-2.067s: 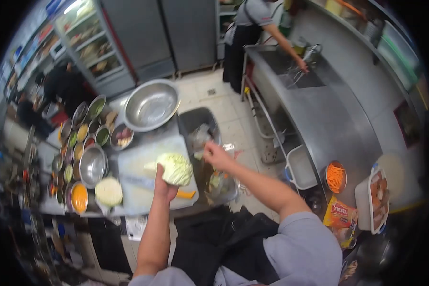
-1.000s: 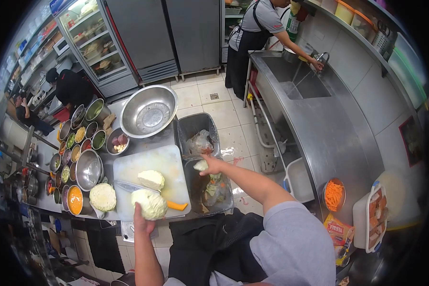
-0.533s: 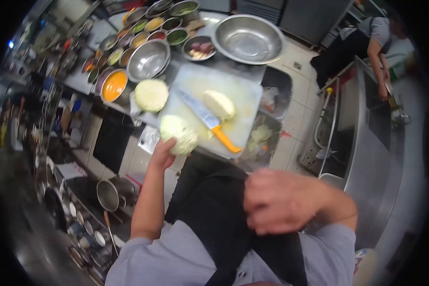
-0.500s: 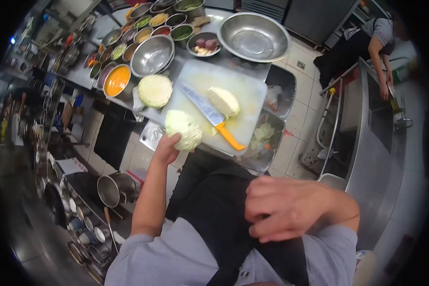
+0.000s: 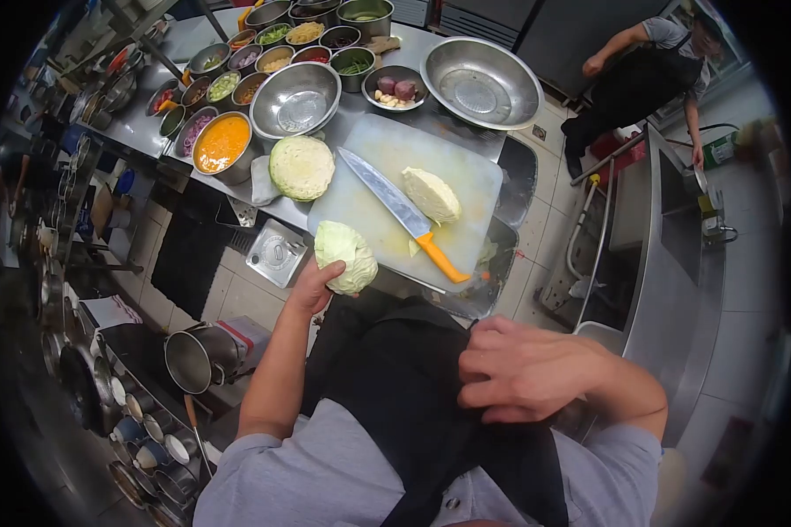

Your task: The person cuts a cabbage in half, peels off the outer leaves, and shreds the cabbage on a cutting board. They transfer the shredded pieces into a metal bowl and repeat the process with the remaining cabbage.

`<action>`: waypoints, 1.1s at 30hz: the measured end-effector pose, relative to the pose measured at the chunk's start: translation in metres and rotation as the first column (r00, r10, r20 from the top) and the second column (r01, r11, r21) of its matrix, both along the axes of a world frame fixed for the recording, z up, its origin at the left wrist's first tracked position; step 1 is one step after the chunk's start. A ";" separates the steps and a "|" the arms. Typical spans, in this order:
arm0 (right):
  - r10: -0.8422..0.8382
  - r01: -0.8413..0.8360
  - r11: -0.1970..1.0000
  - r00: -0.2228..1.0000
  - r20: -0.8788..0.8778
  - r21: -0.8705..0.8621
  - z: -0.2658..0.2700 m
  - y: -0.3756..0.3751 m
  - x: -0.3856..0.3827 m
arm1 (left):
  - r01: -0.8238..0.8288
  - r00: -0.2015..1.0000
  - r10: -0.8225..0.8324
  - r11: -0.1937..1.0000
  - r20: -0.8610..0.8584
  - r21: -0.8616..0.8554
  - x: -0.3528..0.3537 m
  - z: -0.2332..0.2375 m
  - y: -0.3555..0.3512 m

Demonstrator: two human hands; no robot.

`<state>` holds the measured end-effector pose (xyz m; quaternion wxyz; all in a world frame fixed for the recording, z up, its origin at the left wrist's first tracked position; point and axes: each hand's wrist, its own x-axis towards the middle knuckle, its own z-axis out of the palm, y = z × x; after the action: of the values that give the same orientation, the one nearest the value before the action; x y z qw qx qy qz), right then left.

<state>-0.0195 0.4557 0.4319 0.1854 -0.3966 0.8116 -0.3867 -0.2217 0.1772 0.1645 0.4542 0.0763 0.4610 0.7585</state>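
A pale green cabbage piece (image 5: 346, 256) is held in my left hand (image 5: 311, 285), just off the near left corner of the white cutting board (image 5: 369, 145). On the board a knife (image 5: 395, 204) with an orange handle lies diagonally, beside a cut cabbage piece (image 5: 431, 195). Another cut cabbage (image 5: 301, 168) rests at the board's left edge, its flat face up. My right hand (image 5: 532, 369) is raised in front of the black apron (image 5: 387, 378), its fingers curled inward; whatever they may hold is hidden.
Metal bowls of ingredients, one with orange liquid (image 5: 223, 146), fill the back left. A large empty basin (image 5: 482, 83) stands behind the board, with bins (image 5: 514, 189) to its right. Another person (image 5: 646, 79) stands at the sink counter at the far right.
The view has shifted slightly. My left hand still holds the cabbage piece, now turned a little. The other person has straightened up, one arm drawn back from the sink.
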 end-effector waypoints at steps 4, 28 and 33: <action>-0.008 0.014 0.997 0.996 -0.086 0.070 -0.002 -0.030 -0.012 | 0.045 0.999 -0.045 0.998 0.015 -0.031 -0.001 -0.012 -0.019; -0.593 0.601 0.796 0.746 -0.303 -0.079 -0.056 -0.007 -0.084 | -0.040 0.964 0.044 0.999 -0.261 0.023 -0.063 0.004 0.040; -0.948 0.900 0.156 0.021 0.317 0.407 -0.239 0.099 -0.108 | -0.007 0.964 -0.021 0.995 -0.265 -0.102 -0.043 -0.001 0.023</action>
<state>-0.1270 0.5543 0.1925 0.1140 0.3535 0.8047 -0.4632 -0.2649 0.1998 0.1637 0.3942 0.1557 0.5556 0.7154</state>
